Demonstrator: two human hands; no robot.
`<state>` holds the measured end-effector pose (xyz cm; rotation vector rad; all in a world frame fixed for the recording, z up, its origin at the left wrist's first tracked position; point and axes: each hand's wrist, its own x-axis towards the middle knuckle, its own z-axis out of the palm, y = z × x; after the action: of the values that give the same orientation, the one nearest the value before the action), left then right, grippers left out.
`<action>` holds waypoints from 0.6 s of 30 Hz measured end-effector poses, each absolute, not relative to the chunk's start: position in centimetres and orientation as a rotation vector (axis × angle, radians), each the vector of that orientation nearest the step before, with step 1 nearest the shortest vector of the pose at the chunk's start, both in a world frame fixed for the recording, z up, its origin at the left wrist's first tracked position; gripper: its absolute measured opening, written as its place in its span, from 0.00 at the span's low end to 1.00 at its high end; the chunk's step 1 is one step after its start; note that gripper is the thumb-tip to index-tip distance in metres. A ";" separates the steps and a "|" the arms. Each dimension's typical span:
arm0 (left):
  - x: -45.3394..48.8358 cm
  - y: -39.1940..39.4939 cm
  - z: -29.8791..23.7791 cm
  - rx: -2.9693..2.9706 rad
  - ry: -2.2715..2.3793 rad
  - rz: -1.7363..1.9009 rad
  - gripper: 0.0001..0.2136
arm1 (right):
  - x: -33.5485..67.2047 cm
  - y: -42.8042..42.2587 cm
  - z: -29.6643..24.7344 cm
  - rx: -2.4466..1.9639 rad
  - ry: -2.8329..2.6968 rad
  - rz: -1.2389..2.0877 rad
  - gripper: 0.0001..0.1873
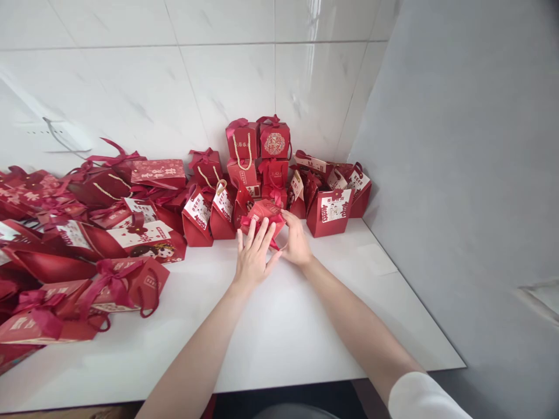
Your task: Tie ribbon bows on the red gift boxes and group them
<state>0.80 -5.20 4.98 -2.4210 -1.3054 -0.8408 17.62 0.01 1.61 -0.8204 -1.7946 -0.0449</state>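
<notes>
A small red gift box with a dark pink ribbon sits on the white table in front of a stack of similar boxes. My left hand lies over its near side, fingers stretched out and spread across the ribbon. Around the box's right edge curls my right hand, its fingertips partly hidden behind it. Both hands touch the box, which looks tilted. Close by on the left stand upright red gift bags with white labels. Just right of my right hand is a larger red bag with a white label.
Stacked red boxes lean near the tiled wall. Many red gift boxes and bags crowd the left of the white table. A grey panel rises along the right side. A cable hangs by the wall socket.
</notes>
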 end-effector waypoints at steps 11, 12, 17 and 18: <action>-0.3 -5.0 4.4 -2.413 -1.134 -0.962 0.41 | 17.3 -0.6 2.0 -0.890 -1.799 0.089 0.53; -0.4 -5.0 4.4 -2.410 -1.152 -0.964 0.42 | 17.3 -0.6 2.0 -0.888 -1.805 0.113 0.53; -0.7 -5.0 4.9 -2.466 -1.246 -0.835 0.40 | 17.4 -0.5 1.9 -0.893 -1.806 0.129 0.52; -0.7 -5.0 4.9 -2.458 -1.238 -0.864 0.41 | 17.5 -0.5 1.9 -0.897 -1.801 0.120 0.52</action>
<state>-0.66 -4.98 4.87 -2.4580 -1.2379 -0.8635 17.46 -0.52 1.89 -0.8971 -1.8013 0.1198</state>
